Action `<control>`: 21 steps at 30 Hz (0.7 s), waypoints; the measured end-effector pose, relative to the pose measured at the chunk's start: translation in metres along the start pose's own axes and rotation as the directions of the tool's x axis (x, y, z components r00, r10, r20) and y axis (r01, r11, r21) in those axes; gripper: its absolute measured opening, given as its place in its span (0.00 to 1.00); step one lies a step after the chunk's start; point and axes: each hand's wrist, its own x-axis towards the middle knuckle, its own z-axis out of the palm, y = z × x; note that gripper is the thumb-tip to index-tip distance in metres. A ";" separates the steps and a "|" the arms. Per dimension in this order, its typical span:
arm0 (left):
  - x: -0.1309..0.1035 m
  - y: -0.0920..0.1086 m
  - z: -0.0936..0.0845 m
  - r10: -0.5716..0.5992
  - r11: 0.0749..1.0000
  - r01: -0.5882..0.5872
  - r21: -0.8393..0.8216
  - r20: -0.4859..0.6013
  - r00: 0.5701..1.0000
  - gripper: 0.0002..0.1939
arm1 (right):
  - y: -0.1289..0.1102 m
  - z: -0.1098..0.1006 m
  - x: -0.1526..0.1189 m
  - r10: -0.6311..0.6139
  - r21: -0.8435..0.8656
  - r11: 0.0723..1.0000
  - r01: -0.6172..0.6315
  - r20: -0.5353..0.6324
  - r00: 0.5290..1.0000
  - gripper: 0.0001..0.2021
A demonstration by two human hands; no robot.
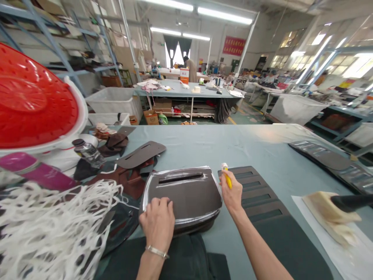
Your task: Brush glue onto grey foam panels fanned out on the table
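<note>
Left hand [159, 221]: grip spread, pressing slotted, dark-brown leathery panel [189, 200]. Right hand [233, 193]: grip tight round yellow, white-tipped stick [228, 181]. Likely edge-smearing step; next needs steady panel.

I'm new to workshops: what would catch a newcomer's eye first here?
Probably the big red object at far left, then the tangle of white strips at lower left. Near the centre, the left hand rests on a dark, white-streaked stack, and the right hand grips a yellow tool just right of it.

Workshop — worktables [247, 146], bins [116, 102], metal racks [52, 46]
</note>
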 end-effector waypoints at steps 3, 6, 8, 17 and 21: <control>0.015 0.039 0.018 0.087 0.911 -0.027 -0.411 0.127 0.988 0.12 | 0.006 -0.006 -0.012 0.057 0.022 0.998 -0.061 0.142 0.988 0.16; 0.030 0.083 0.041 0.125 0.718 0.072 -0.693 0.230 0.965 0.13 | -0.002 -0.011 -0.023 0.071 0.096 0.992 -0.085 0.144 0.987 0.15; 0.039 0.105 0.054 0.090 0.632 0.152 -0.760 0.267 0.960 0.17 | -0.010 -0.015 -0.027 0.052 0.203 0.976 -0.081 0.143 0.988 0.14; 0.035 0.114 0.025 0.051 0.444 0.294 -0.846 0.352 0.935 0.16 | 0.004 -0.020 -0.033 0.187 0.479 0.829 -0.289 0.249 0.950 0.12; -0.011 0.125 -0.043 0.281 0.082 0.557 -0.826 0.556 0.782 0.14 | 0.027 -0.040 -0.034 0.199 0.570 0.741 -0.355 0.318 0.927 0.12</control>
